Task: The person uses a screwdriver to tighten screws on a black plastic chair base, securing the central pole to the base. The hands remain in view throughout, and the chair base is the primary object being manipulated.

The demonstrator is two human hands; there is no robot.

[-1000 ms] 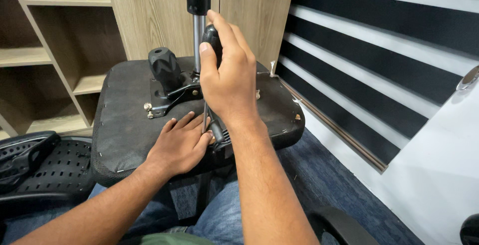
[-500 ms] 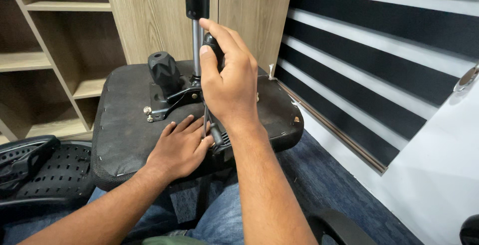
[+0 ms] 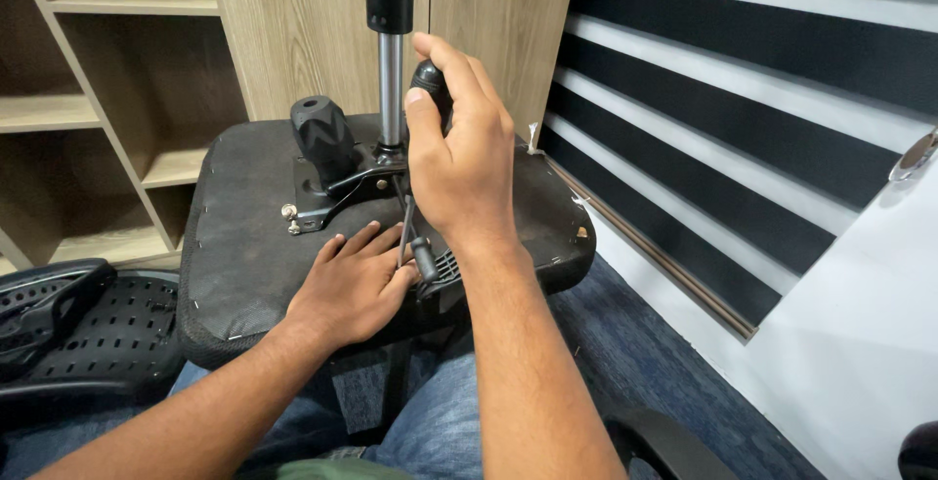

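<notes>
An upturned black chair seat rests on my lap, its metal mechanism plate and gas lift column pointing up. My right hand grips the black handle of a screwdriver, whose shaft runs down toward the plate. My left hand lies flat on the seat's underside, fingers beside the screwdriver tip. A black knob stands on the plate to the left of the column.
A black perforated chair back lies at the lower left. Wooden shelves stand behind the seat. Dark striped blinds fill the right wall above a white surface. Blue carpet covers the floor.
My right hand has shifted slightly on the screwdriver handle, with the wrist turned a little. The left hand and seat stay where they were.
</notes>
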